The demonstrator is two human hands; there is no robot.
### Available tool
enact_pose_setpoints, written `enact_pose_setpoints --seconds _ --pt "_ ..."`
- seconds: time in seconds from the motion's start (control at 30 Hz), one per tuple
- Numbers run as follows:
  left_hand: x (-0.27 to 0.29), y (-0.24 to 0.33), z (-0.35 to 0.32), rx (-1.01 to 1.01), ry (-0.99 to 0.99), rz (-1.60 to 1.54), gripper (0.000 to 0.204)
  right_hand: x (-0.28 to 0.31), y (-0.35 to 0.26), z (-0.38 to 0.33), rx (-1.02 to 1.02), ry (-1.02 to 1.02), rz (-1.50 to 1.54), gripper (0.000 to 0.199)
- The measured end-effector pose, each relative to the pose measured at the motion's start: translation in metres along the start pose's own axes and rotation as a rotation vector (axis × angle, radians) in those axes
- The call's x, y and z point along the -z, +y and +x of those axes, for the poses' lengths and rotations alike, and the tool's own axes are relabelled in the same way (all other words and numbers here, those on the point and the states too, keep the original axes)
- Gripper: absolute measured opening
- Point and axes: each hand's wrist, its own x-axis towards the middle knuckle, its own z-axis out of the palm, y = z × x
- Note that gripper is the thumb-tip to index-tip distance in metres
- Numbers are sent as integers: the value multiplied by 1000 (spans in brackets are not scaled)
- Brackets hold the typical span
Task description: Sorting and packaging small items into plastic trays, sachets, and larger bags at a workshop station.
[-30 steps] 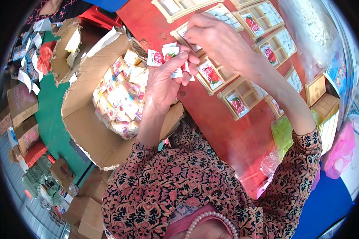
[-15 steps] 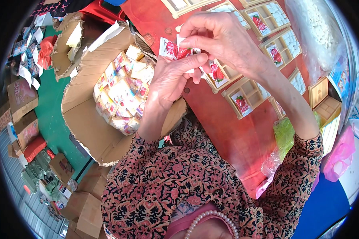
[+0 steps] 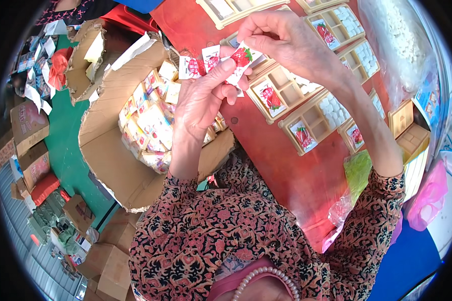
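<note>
Where both hands meet above the red table (image 3: 296,170), a short strip of small strawberry-printed sachets (image 3: 213,62) is held up in the air, well clear of the tabletop. The left hand (image 3: 201,100) is closed on the strip from below, thumb and forefinger pinching its lower edge, apparently to keep the joined packets steady. The right hand (image 3: 291,42) comes from above and pinches the end sachet (image 3: 242,56) between thumb and fingertips, a grip that looks suited to separating that one packet from the rest.

Just beyond the strip, on the table, lie cream-coloured compartment trays (image 3: 286,95); some cells hold a strawberry sachet lying flat, others hold white pellets (image 3: 331,108), and several cells are bare. To the left of the strip and lower down stands an open cardboard carton (image 3: 110,165) filled with more packets of the same sort, near enough for the left hand to reach. Far to the right of the strip, a clear bag of white pieces (image 3: 402,45) rests at the table's edge. Smaller cardboard boxes (image 3: 27,125) sit on the green floor beyond the carton.
</note>
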Motion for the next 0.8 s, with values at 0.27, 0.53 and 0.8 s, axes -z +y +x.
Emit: enact_pose_setpoints --seconds 0.27,0.53,0.8 --pt "-5 2 5 -51 28 83 17 6 7 1 -46 26 55 8" --pt "-2 3 6 -161 76 101 18 23 -7 7 -82 1 -92 5" --pt "-2 6 5 -180 46 102 18 22 2 47 -183 391 20 15"
